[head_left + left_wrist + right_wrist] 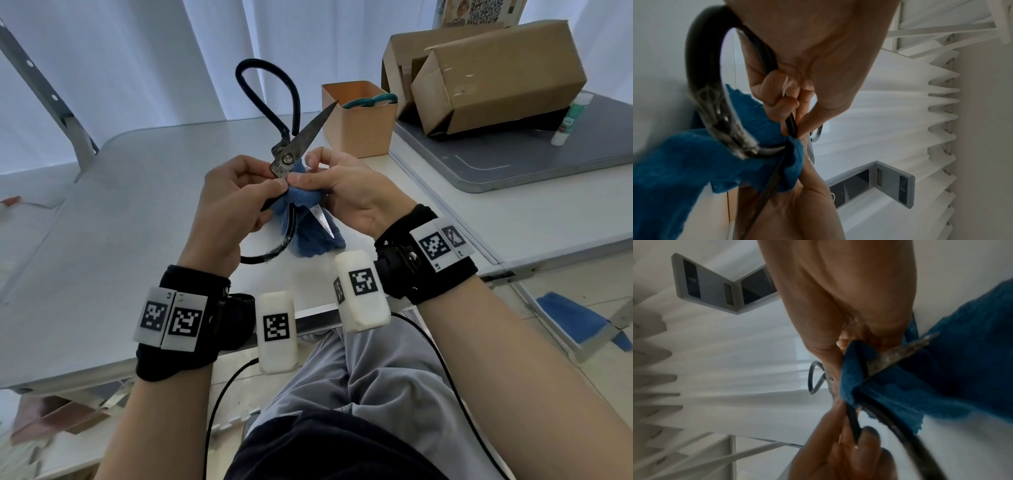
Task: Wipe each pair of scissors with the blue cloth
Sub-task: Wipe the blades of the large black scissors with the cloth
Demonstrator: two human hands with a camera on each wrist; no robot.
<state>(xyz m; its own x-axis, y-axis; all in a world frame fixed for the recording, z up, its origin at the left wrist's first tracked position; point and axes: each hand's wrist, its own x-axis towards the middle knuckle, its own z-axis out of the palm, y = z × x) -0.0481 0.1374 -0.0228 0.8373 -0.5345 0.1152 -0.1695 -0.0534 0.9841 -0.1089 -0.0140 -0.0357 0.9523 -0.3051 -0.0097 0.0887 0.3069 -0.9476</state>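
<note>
Above the near edge of the white tabletop (144, 192), the left hand (226, 209) gripped one black handle of the opened black scissors (287, 150). The right hand (346, 192) pinched the blue cloth (308, 236) around a blade by the pivot. Teal scissors (371, 100) stood in an orange box (359, 126) toward the far edge.

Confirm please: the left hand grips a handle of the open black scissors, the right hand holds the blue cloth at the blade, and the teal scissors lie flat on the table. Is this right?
Not quite. The head view shows the teal scissors standing in the orange box, not flat on the table. The rest holds: left hand grips a black scissors handle, right hand holds the blue cloth at the blade.
</note>
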